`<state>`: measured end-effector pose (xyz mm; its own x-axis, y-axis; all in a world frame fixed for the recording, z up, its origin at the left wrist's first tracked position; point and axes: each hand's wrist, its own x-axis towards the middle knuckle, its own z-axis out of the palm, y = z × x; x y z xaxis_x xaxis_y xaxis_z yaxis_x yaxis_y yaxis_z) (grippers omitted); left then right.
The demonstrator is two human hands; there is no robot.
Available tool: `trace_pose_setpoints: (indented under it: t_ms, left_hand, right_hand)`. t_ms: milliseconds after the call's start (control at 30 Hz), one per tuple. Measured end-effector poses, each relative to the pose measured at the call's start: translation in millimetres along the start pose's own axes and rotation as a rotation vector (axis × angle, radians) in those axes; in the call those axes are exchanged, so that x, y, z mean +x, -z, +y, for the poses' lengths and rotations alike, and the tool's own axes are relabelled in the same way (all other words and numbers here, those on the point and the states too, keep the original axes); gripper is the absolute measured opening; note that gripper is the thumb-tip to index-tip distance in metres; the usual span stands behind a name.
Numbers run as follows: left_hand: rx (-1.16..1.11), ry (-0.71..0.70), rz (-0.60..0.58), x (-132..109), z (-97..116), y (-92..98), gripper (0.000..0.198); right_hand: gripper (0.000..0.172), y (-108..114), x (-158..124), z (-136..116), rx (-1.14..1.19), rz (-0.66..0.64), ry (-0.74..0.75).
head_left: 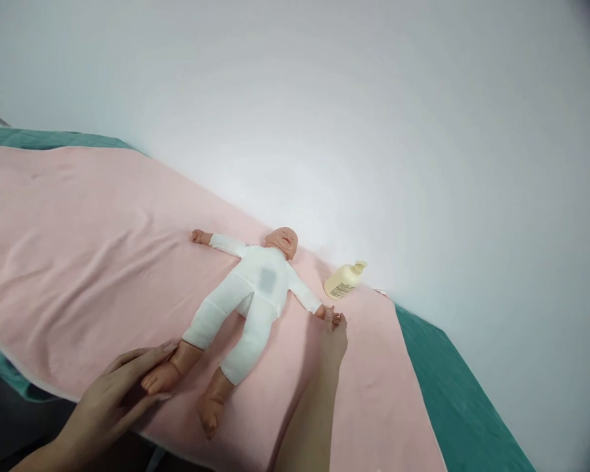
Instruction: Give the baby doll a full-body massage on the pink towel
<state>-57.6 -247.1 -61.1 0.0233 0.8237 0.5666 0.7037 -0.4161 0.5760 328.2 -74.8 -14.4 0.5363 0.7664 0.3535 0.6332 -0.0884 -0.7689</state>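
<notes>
A baby doll (248,295) with a white cloth body lies on its back, arms spread and legs pointing toward me. My left hand (122,387) is beside the doll's foot on the left, fingers stretched along its outer side and the thumb under it, the foot lying between them. On the other side, my right hand (334,334) has its fingers closed around the doll's small hand, which shows partly between my fingertips. A pale yellow pump bottle (344,280) stands just beyond my right hand, apart from it.
A pink blanket (78,242) with some wrinkles lies under the doll. Green cloth (452,380) shows beneath it at the right and at the far left. A white wall (324,118) rises right behind the doll's head and the bottle.
</notes>
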Motion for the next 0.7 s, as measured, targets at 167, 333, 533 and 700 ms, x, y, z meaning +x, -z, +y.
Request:
trace_pose_setpoints:
  t_ms: [167, 333, 533, 700]
  left_hand:
    - [-0.001, 0.005, 0.018, -2, 4, -4.0, 0.053]
    - [-0.042, 0.063, 0.074, -9, 8, -10.8, 0.043]
    - [-0.092, 0.124, 0.06, -7, 14, -10.2, 0.043]
    - [-0.193, 0.135, 0.121, 11, 24, -9.4, 0.043]
  right_hand:
    - [0.06, -5, 5, 4, -0.041, -0.023, -0.121]
    - [0.068, -6, 4, 1, 0.006, -0.032, -0.163]
    - [0.077, -3, 0, -13, 0.101, -0.001, -0.211]
    - [0.066, -8, -14, -48, 0.333, 0.134, -0.162]
